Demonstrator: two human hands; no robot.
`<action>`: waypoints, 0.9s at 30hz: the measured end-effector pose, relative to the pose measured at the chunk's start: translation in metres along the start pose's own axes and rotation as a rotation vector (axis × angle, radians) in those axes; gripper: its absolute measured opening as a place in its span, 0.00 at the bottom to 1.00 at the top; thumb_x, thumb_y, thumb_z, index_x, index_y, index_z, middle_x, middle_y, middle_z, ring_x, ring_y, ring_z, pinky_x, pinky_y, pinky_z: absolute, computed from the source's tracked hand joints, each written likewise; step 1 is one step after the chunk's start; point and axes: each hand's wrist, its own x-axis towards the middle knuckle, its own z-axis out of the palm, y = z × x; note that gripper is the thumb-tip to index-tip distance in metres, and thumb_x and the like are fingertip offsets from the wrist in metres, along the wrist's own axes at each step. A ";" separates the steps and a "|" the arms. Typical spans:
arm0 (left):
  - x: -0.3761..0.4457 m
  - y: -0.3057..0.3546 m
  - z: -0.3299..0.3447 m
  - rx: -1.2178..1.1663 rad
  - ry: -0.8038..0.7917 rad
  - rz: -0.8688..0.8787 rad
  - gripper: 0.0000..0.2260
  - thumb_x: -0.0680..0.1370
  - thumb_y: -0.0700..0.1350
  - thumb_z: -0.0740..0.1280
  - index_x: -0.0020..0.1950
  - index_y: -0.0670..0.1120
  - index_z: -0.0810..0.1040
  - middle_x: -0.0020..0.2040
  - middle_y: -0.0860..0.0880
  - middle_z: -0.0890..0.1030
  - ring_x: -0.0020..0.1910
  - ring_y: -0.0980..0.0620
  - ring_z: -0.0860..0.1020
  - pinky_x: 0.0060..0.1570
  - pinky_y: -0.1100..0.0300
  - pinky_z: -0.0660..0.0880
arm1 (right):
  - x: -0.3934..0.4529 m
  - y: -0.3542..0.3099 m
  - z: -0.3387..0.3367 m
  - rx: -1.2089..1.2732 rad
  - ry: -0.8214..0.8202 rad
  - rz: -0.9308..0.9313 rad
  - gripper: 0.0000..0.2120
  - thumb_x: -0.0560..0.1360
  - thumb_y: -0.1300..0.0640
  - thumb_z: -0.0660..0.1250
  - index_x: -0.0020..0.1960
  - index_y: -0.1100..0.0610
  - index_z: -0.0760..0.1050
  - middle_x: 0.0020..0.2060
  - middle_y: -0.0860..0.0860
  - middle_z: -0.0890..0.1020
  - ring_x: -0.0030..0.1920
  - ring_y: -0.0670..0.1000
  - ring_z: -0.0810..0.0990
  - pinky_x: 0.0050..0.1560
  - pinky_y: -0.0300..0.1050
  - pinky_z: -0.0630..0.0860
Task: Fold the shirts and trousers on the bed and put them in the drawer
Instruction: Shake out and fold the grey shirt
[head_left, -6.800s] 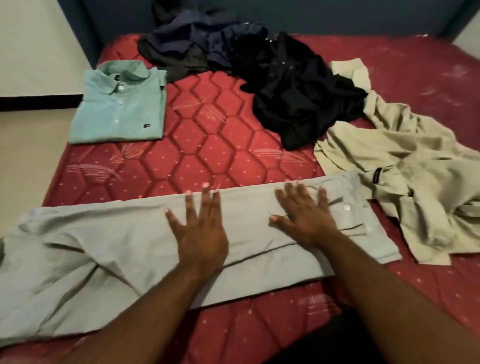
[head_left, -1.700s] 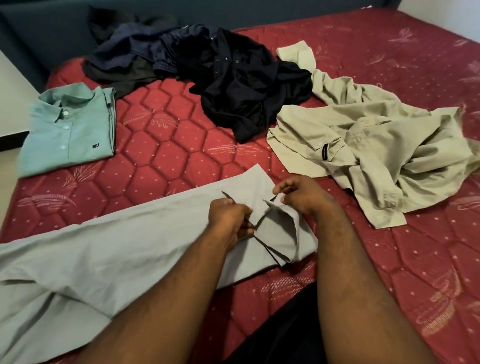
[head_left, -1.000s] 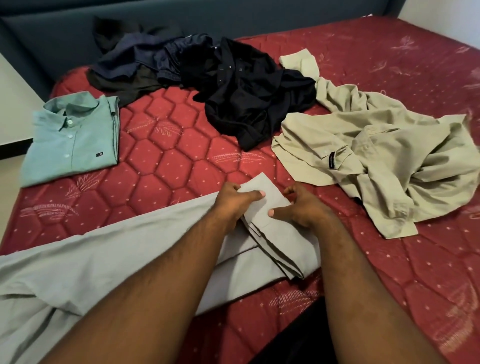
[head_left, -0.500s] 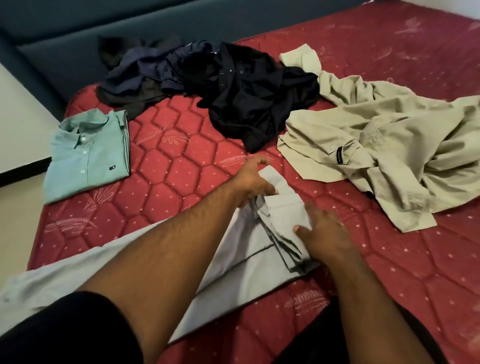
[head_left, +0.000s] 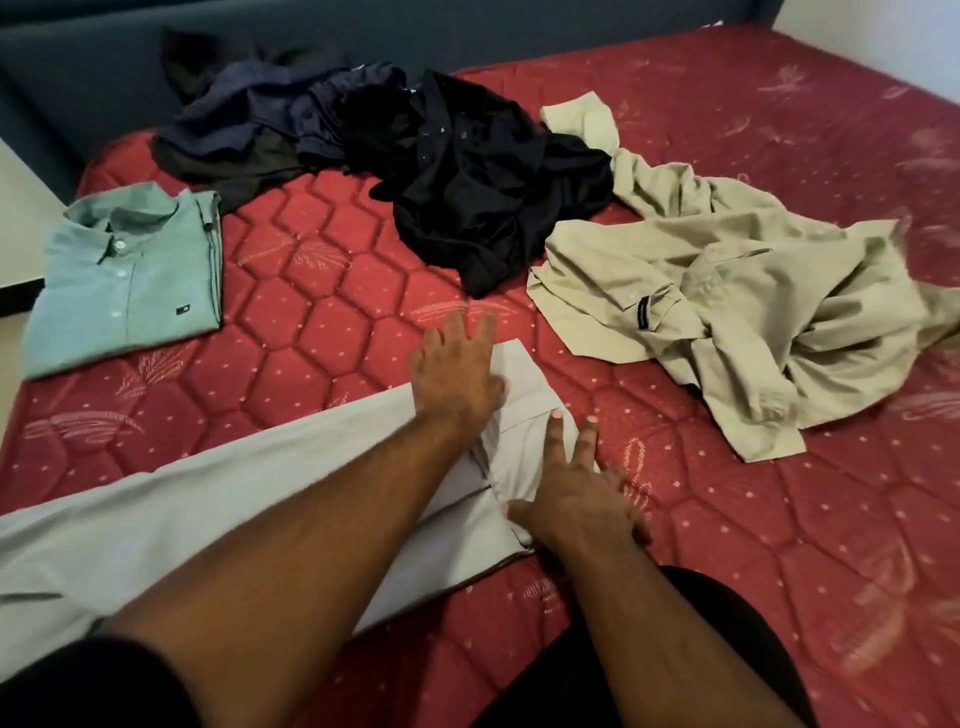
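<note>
Since half a second ago both hands have let go and flattened — left hand (head_left: 457, 371) and right hand (head_left: 576, 493) press the grey garment's (head_left: 218, 514) folded end on the bed (head_left: 322, 322); first fold set, more remain.

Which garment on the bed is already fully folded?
The green button-up shirt at the left edge: a neat rectangle, collar up. The others lie crumpled or still half-folded.

Both hands, left hand (head_left: 457, 379) and right hand (head_left: 576, 499), rest on the trousers (head_left: 182, 519); folded shirt (head_left: 124, 280) far left (crumpled shirt (head_left: 727, 306) right), dark pile (head_left: 415, 156) beyond.
</note>
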 end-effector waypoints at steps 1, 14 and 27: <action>-0.007 0.007 -0.003 0.008 0.117 0.069 0.27 0.76 0.52 0.68 0.73 0.52 0.64 0.65 0.45 0.71 0.60 0.43 0.71 0.55 0.49 0.70 | 0.001 0.003 -0.005 -0.029 0.007 -0.005 0.54 0.68 0.30 0.66 0.75 0.41 0.30 0.78 0.51 0.39 0.75 0.66 0.51 0.62 0.73 0.65; -0.029 -0.002 0.054 0.096 -0.142 -0.018 0.32 0.78 0.67 0.35 0.79 0.55 0.41 0.80 0.46 0.38 0.77 0.40 0.35 0.67 0.30 0.33 | 0.064 0.016 -0.031 0.760 0.181 0.010 0.08 0.68 0.58 0.74 0.41 0.55 0.75 0.39 0.54 0.81 0.39 0.54 0.79 0.41 0.45 0.76; -0.014 0.059 0.012 -0.865 -0.353 0.070 0.06 0.77 0.39 0.66 0.48 0.43 0.83 0.46 0.45 0.82 0.42 0.53 0.78 0.45 0.59 0.73 | 0.034 0.069 -0.070 0.498 0.214 0.100 0.29 0.63 0.61 0.79 0.61 0.59 0.74 0.56 0.59 0.80 0.54 0.60 0.80 0.53 0.53 0.78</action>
